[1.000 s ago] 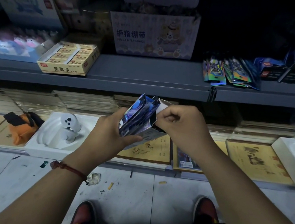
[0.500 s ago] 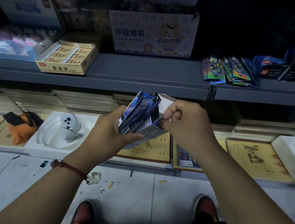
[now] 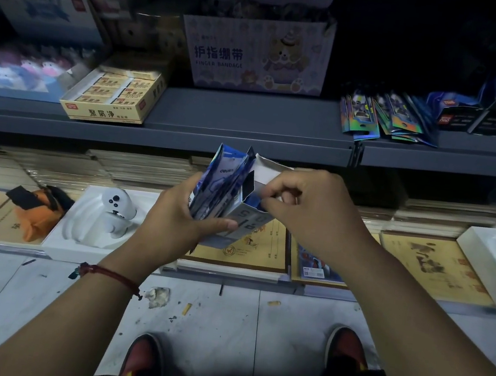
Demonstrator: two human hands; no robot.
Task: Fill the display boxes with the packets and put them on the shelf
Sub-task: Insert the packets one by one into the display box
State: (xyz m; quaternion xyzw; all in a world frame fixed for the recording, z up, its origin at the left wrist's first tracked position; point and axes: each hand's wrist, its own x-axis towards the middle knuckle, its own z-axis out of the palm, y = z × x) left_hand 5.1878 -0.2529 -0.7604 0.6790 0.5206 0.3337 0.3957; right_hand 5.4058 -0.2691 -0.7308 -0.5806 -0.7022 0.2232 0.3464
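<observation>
left hand: you're gripping the box low down, fingers wrapped round it, thumb across the front.
right hand: you're pinching the white flap at the box mouth, fingers curled tight.
packets: standing in the box, tops sticking out, in front of the shelf, not on it.
step: probably folding the flap clear. You should be pulling gently, holding the box upright so nothing's slipping out.
spare packets: lying loose on the shelf, right side.
</observation>
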